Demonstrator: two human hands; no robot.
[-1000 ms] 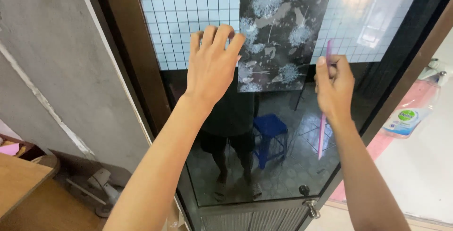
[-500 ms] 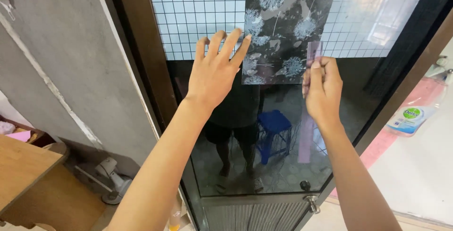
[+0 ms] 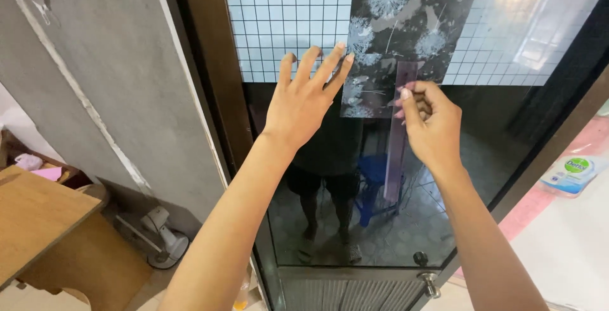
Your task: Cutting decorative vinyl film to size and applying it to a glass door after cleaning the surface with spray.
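My left hand (image 3: 307,98) lies flat with fingers spread on a glass door (image 3: 355,222), pressing the lower left part of a dark floral film sheet (image 3: 406,25) and the edge of a white grid-patterned film (image 3: 285,19). Beside it, my right hand (image 3: 431,124) pinches a long translucent pink ruler (image 3: 398,152) that stands upright against the glass, its top overlapping the floral sheet's lower edge. The two hands are a short gap apart.
A grey concrete wall (image 3: 108,82) stands left of the brown door frame (image 3: 203,76). A wooden table (image 3: 38,216) and a small white fan (image 3: 162,238) sit at lower left. A door knob (image 3: 430,282) is at the bottom. A light blue pouch (image 3: 571,172) lies at right.
My right hand has slid left and slightly up with the ruler, closer to my left hand. The view has shifted so the hands sit lower on the floral sheet.
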